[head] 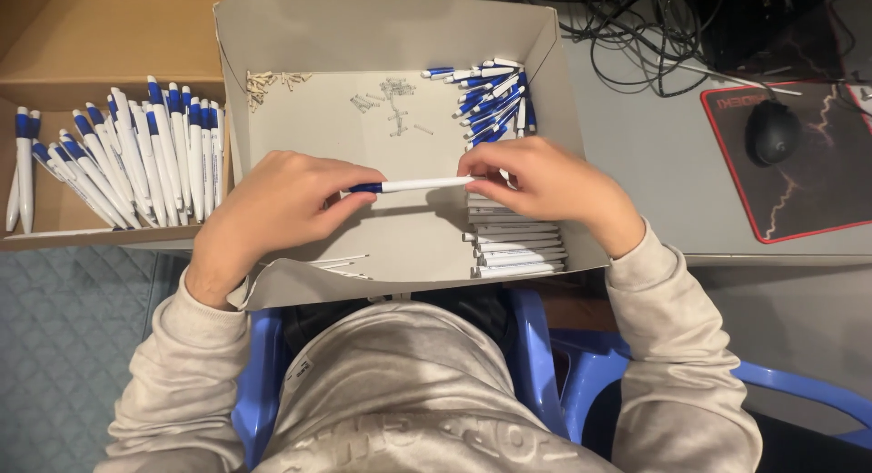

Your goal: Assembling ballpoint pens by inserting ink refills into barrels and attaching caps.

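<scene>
Cardboard on our far left holds finished pens (136, 160) in rows. Our left hand (277, 205) pinches the pen (413, 185) by its blue end, our right hand (536, 182) grips the white end, level over the grey tray (381, 37), so parts stay near.

Head view, steeply down, close above tray (545, 64)
</scene>
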